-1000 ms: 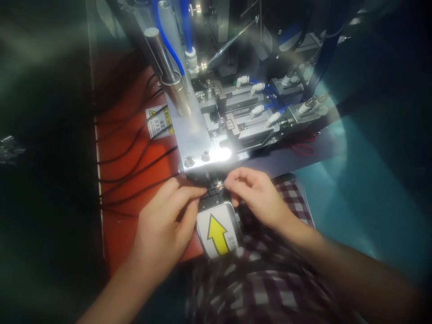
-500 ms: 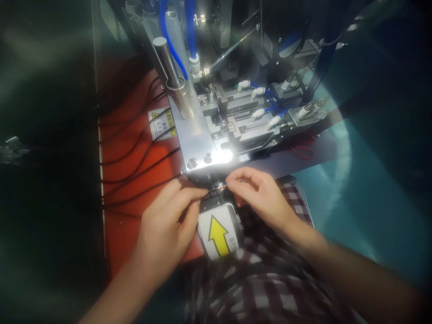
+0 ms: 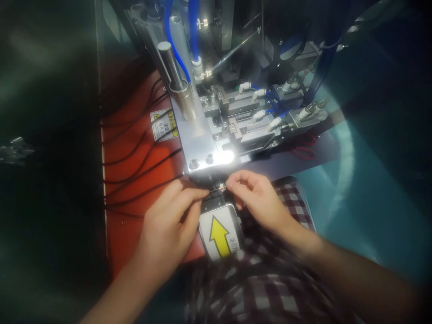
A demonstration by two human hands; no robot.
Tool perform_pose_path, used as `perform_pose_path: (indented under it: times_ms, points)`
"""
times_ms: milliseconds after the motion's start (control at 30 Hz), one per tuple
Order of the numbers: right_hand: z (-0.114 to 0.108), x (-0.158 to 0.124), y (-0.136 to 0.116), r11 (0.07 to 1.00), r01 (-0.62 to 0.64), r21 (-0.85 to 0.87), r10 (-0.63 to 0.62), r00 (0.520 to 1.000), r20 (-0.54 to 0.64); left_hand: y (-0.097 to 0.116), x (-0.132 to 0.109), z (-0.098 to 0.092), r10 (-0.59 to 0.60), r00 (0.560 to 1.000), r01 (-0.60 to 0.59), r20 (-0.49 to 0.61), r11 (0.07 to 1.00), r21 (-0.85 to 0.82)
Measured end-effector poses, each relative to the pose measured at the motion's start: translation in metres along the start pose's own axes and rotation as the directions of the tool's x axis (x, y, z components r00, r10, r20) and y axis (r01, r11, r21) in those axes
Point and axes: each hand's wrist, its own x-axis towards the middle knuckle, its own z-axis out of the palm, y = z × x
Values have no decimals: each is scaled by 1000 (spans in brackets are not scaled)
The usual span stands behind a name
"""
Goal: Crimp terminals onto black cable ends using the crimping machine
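Slim part (image 3: 222, 187) meets fingertips

Beyond the far edge of the arrow-marked block (image 3: 219, 236), my right hand (image 3: 258, 198) pinches it; whether my left hand (image 3: 173, 216) grips, I cannot tell. Positioning, I judge; next calls for steady fingers.

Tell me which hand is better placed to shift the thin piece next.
Probably the right hand: it appears to pinch the thin piece at its reddish end. The left hand points in from the other side, its grip unclear.
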Motion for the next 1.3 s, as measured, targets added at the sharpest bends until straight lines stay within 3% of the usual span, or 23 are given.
perform_pose_path:
  times_ms: [233,333,433,733,1067,1200,1300]
  points:
    - [-3,3,-12,990,-117,-72,121,991,61,0,1,0,8,1000,-8,-5,1000,-4]
    - [-4,0,-12,973,85,-212,-88,996,-6,0,0,-1,-3,1000,3,6,1000,-20]
    - [-1,-3,-7,928,251,-274,-267,964,-21,-1,-1,0,-5,1000,5,11,999,-37]
    - [4,0,-2,940,274,-203,-294,953,-75,-2,-1,0,-12,1000,13,16,998,-55]
    - [1,1,-1,999,40,1,-40,999,-11,-1,0,0,5,1000,-5,-8,1000,-17]
    - [2,5,-8,995,-92,39,92,996,6,-1,0,0,0,1000,0,9,1000,-28]
    - [0,10,-12,980,-175,95,168,982,82,-1,0,0,2,1000,-2,6,1000,-22]
